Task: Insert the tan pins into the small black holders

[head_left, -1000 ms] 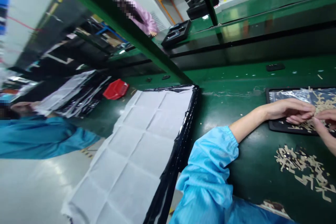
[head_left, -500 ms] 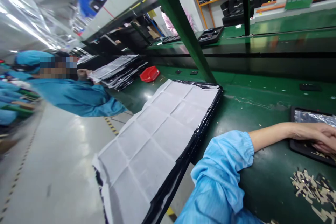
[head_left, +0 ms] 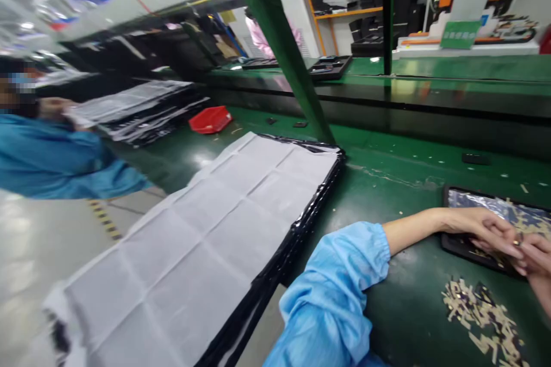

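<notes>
My left hand (head_left: 488, 231) reaches over a black tray (head_left: 451, 243) at the right, its fingers closed in a pinch. My right hand (head_left: 539, 255) comes in from the right edge, fingertips meeting those of the left. Between them shows a tiny dark part with a goldish spot (head_left: 517, 238), too small to name. In the tray lie a clear plastic bag (head_left: 467, 199) and many small beige strips (head_left: 527, 219). Nearer to me, a loose pile of beige and dark strips (head_left: 482, 312) lies on the green tabletop (head_left: 413, 292).
White sheets on black-edged stacked layers (head_left: 206, 241) lie left of my arm. A green post (head_left: 286, 57) rises behind them. Beyond stand a red bin (head_left: 210, 120) and another stack (head_left: 138, 103), beside a co-worker in a blue sleeve (head_left: 55, 155). A raised ledge (head_left: 430, 109) runs along the back.
The view has turned to the right, so everything sits further left. My right hand has come into fuller view, with the tiny part now showing between the fingertips.
</notes>
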Tool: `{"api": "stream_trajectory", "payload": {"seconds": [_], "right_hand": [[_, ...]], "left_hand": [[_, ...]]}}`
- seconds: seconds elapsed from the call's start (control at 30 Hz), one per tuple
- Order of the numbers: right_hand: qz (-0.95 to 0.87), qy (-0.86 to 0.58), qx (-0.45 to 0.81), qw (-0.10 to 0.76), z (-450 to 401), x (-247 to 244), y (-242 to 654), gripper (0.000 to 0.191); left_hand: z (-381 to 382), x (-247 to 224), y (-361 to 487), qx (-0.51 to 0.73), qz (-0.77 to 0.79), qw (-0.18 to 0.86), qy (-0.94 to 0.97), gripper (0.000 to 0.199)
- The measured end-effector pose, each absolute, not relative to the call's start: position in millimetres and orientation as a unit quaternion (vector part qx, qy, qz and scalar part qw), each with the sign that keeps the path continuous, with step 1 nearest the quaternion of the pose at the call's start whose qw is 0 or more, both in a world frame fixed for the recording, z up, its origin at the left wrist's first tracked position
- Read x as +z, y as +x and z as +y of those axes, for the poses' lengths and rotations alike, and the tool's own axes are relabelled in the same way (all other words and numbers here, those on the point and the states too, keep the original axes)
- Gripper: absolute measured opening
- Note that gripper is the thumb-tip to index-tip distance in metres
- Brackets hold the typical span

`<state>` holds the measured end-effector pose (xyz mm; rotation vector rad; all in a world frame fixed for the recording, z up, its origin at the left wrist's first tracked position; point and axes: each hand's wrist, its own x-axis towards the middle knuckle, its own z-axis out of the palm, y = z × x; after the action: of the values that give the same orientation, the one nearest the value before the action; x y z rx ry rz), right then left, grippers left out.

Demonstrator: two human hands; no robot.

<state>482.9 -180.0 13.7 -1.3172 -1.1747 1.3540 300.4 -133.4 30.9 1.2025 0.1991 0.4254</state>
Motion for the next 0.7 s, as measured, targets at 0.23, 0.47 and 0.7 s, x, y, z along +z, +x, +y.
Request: {"api": "stream_trajectory", "payload": {"seconds": [0.23,0.47,0.7], "right_hand": [[-0.445,-0.450,0.630,0.450,-187,32,470,0.025],[-0.394,-0.385,0.684,0.478,-188,35,458,0.028],[-0.382,-0.390,0.678,0.492,-186,38,449,0.032]], "left_hand": [[-140,42,291,0.201,0.125,0.801,0.550,0.034],[-141,37,293,0.278,0.151,0.815,0.486,0.039],[-183,109,277,0.486,0.262,0.525,0.647,0.021]]}}
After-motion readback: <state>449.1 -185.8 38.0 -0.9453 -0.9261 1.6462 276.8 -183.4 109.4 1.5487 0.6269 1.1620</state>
